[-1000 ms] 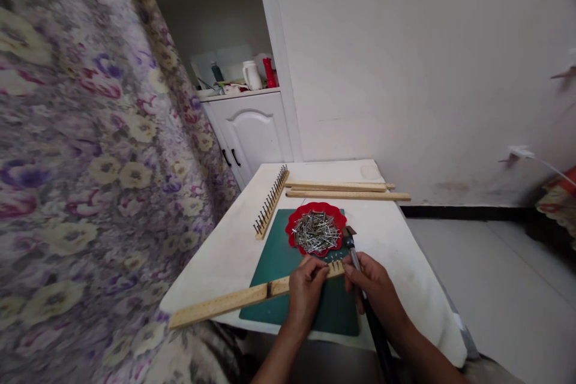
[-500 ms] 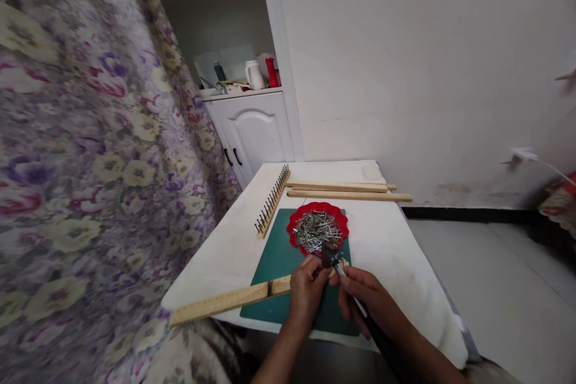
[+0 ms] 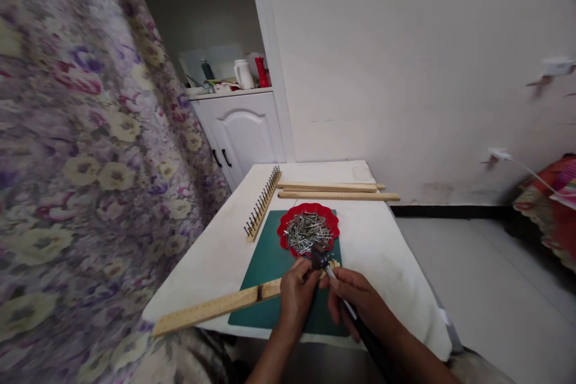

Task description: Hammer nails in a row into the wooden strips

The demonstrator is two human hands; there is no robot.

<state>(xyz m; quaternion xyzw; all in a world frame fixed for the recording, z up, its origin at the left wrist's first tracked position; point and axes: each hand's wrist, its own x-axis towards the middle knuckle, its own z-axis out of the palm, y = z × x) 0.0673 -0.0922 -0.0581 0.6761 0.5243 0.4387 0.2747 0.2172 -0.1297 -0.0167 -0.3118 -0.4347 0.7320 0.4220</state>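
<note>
My right hand (image 3: 360,297) is wrapped round a hammer (image 3: 348,309) with a metal neck and dark grip. The hammer head (image 3: 320,256) is just beside the fingertips of my left hand (image 3: 297,291). My left hand rests over a wooden strip (image 3: 211,307), fingers pinched together; what is between them is hidden. The strip has rows of small marks and a dark knot, and slants across a green cutting mat (image 3: 258,270), its left end beyond the mat. Behind my hands, a red scalloped dish (image 3: 333,222) holds loose nails (image 3: 308,231).
A wooden strip with upright nails (image 3: 263,204) stands at the table's left. Several plain wooden strips (image 3: 337,195) lie at the back. White cloth covers the table (image 3: 378,240). A floral curtain (image 3: 112,180) hangs left; a white cabinet (image 3: 243,132) and wall are behind.
The whole view has swung slightly to the right, so things appear further left. My hands, the hammer and the wooden strip keep nearly the same places on the table.
</note>
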